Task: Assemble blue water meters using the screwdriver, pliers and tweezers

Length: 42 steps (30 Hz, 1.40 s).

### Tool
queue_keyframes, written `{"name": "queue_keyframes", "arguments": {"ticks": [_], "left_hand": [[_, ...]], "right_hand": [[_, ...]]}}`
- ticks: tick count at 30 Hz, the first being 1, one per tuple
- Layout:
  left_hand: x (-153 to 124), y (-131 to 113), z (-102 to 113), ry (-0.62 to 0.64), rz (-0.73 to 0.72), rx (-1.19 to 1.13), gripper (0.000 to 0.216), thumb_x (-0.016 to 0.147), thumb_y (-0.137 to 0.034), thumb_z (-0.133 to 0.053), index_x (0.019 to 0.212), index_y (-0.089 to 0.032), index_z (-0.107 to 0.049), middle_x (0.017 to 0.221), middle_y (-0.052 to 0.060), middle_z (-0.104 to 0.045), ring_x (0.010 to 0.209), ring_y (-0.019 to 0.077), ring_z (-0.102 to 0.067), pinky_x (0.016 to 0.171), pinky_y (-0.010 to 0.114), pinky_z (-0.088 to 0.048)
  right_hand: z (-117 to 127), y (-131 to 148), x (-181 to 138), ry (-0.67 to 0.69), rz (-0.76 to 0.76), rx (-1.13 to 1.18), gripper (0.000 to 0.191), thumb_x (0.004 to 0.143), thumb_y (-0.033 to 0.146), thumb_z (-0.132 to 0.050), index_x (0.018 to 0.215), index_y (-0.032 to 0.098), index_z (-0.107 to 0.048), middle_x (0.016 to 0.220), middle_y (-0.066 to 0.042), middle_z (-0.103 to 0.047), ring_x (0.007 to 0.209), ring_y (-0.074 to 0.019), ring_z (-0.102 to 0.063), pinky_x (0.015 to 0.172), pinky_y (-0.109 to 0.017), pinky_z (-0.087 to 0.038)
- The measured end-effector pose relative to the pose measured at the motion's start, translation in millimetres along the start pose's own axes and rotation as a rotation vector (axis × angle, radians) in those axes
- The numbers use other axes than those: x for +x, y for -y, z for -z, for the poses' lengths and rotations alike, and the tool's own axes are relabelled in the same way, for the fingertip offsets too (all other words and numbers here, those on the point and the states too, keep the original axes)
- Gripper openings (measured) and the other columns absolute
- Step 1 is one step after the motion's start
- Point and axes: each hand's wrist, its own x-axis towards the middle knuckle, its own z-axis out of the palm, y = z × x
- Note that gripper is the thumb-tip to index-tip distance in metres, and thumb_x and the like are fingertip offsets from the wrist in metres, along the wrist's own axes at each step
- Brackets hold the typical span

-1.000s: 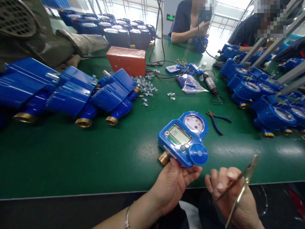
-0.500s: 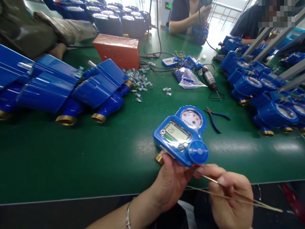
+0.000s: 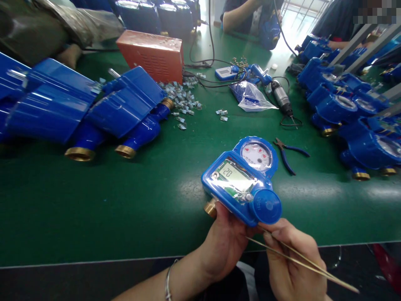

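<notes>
While the left hand [image 3: 224, 244] gripped the water meter [image 3: 244, 184], whose display [image 3: 232, 173] already read 20, the right hand [image 3: 291, 259] held tweezers [image 3: 319, 271] near its underside, work there seemingly unfinished.

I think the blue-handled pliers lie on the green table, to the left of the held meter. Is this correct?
The side is wrong: the head view shows the blue-handled pliers on the green table, to the right of the held meter.

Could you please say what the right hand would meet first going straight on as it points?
Probably the left hand beneath the blue meter, or perhaps the meter itself; depth is unclear.
</notes>
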Motion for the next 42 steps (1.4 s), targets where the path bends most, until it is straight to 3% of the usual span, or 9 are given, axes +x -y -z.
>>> {"name": "queue_keyframes", "arguments": {"ticks": [6, 11, 17, 22, 26, 32, 35, 38, 42], "left_hand": [[-2, -1, 4, -0.038, 0.071, -0.036, 0.076, 0.071, -0.074, -0.047, 0.117, -0.015, -0.059, 0.107, 0.014, -0.068, 0.1, 0.0289, -0.061, 0.095, 0.042, -0.038], [-3, -2, 2, -0.014, 0.138, -0.071, 0.079, 0.075, -0.074, -0.039, 0.121, -0.011, -0.056, 0.11, 0.017, -0.066, 0.11, 0.0309, -0.056, 0.101, 0.044, -0.032], [-4, -4, -3, 0.004, 0.194, -0.104, 0.083, 0.077, -0.075, -0.032, 0.118, -0.008, -0.058, 0.11, 0.019, -0.066, 0.106, 0.0313, -0.057, 0.098, 0.046, -0.036], [-1, -6, -5, -0.055, 0.125, -0.172, 0.072, 0.083, -0.068, -0.031, 0.115, -0.011, -0.059, 0.11, 0.016, -0.066, 0.108, 0.0305, -0.056, 0.102, 0.046, -0.032], [-1, -7, -5, -0.059, 0.102, -0.191, 0.068, 0.084, -0.066, -0.032, 0.116, -0.012, -0.058, 0.114, 0.016, -0.064, 0.113, 0.0305, -0.053, 0.104, 0.047, -0.03], [-3, -10, -4, -0.007, 0.207, -0.12, 0.08, 0.081, -0.072, -0.028, 0.118, -0.007, -0.058, 0.108, 0.018, -0.067, 0.109, 0.0294, -0.056, 0.098, 0.042, -0.037], [-1, -12, -2, 0.008, 0.216, -0.12, 0.078, 0.082, -0.071, -0.027, 0.117, -0.008, -0.059, 0.107, 0.016, -0.068, 0.109, 0.0275, -0.057, 0.1, 0.04, -0.036], [2, -12, -2, 0.012, 0.187, -0.15, 0.073, 0.083, -0.069, -0.03, 0.117, -0.011, -0.059, 0.108, 0.015, -0.067, 0.108, 0.0273, -0.058, 0.103, 0.042, -0.033], [5, -11, -5, -0.034, 0.099, -0.192, 0.067, 0.086, -0.064, -0.031, 0.117, -0.012, -0.059, 0.113, 0.014, -0.066, 0.109, 0.0256, -0.057, 0.105, 0.041, -0.03]], "right_hand": [[10, 9, 10, 0.13, 0.014, -0.243, 0.016, 0.082, 0.006, -0.052, 0.093, 0.017, -0.056, 0.091, -0.004, -0.065, 0.089, -0.0128, -0.063, 0.072, -0.018, -0.051], [13, 13, 20, 0.241, 0.009, -0.262, 0.021, 0.082, 0.005, -0.05, 0.098, 0.016, -0.058, 0.093, -0.005, -0.064, 0.088, -0.0129, -0.062, 0.074, -0.02, -0.049], [8, 15, 23, 0.23, -0.024, -0.249, 0.022, 0.081, 0.005, -0.051, 0.099, 0.016, -0.058, 0.087, -0.003, -0.063, 0.085, -0.0125, -0.061, 0.075, -0.021, -0.048], [5, 13, 23, 0.211, -0.209, -0.175, 0.01, 0.085, 0.011, -0.05, 0.084, 0.02, -0.055, 0.073, 0.002, -0.061, 0.066, -0.0092, -0.059, 0.06, -0.018, -0.047], [4, 11, 19, 0.227, -0.276, -0.135, 0.01, 0.087, 0.013, -0.049, 0.085, 0.021, -0.055, 0.074, 0.002, -0.061, 0.067, -0.0098, -0.06, 0.06, -0.019, -0.048], [-3, 8, 10, 0.193, 0.013, -0.315, 0.024, 0.085, 0.009, -0.051, 0.107, 0.017, -0.057, 0.099, -0.008, -0.064, 0.094, -0.0173, -0.06, 0.078, -0.027, -0.05], [-7, 5, 7, 0.177, 0.082, -0.369, 0.025, 0.084, 0.009, -0.053, 0.109, 0.015, -0.057, 0.099, -0.01, -0.064, 0.099, -0.0206, -0.059, 0.073, -0.028, -0.051], [-8, 3, 8, 0.136, 0.014, -0.337, 0.022, 0.084, 0.008, -0.05, 0.103, 0.017, -0.058, 0.091, -0.008, -0.065, 0.094, -0.0194, -0.061, 0.068, -0.026, -0.051], [-6, 3, 15, 0.113, -0.228, -0.227, 0.014, 0.087, 0.012, -0.048, 0.088, 0.02, -0.059, 0.08, -0.002, -0.064, 0.078, -0.0146, -0.063, 0.066, -0.022, -0.05]]}}
